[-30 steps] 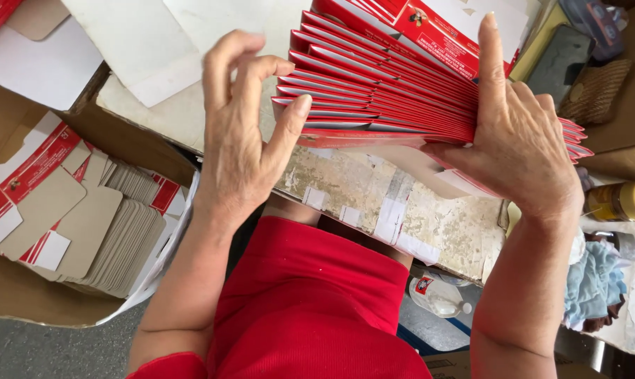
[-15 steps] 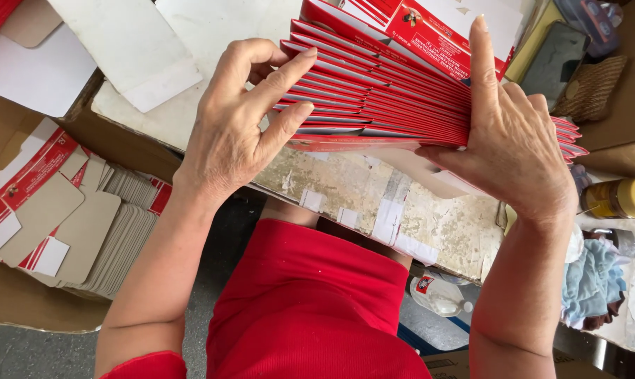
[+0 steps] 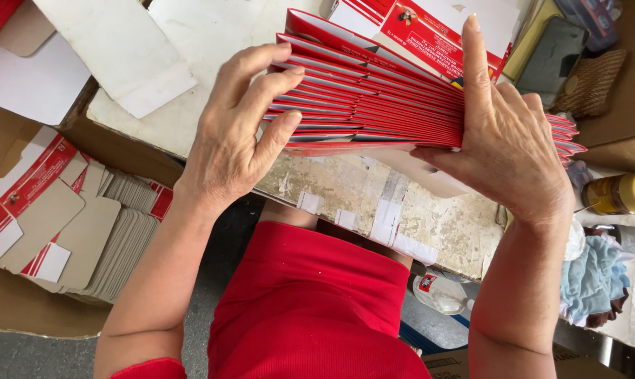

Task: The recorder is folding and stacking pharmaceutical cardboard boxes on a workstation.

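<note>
A fanned stack of flat red cardboard cartons [image 3: 373, 105] stands on edge on a worn white table [image 3: 373, 200]. My left hand [image 3: 236, 137] rests against the stack's left end, its fingertips spread over the carton edges. My right hand [image 3: 503, 137] clasps the stack's right end, index finger pointing up along the top carton and thumb under the bottom one. One more red and white carton [image 3: 430, 31] lies flat just behind the stack.
A brown box at the left holds a pile of unfolded red and white carton blanks [image 3: 71, 217]. White card sheets [image 3: 114, 49] lie at the table's far left. A yellow-capped jar [image 3: 623, 193], a blue cloth [image 3: 594, 277] and a plastic bottle [image 3: 440, 288] are at the right.
My left hand has dropped from an open, raised pose onto the stack's left end, fingers curling over the carton edges. The right hand has kept its hold.
</note>
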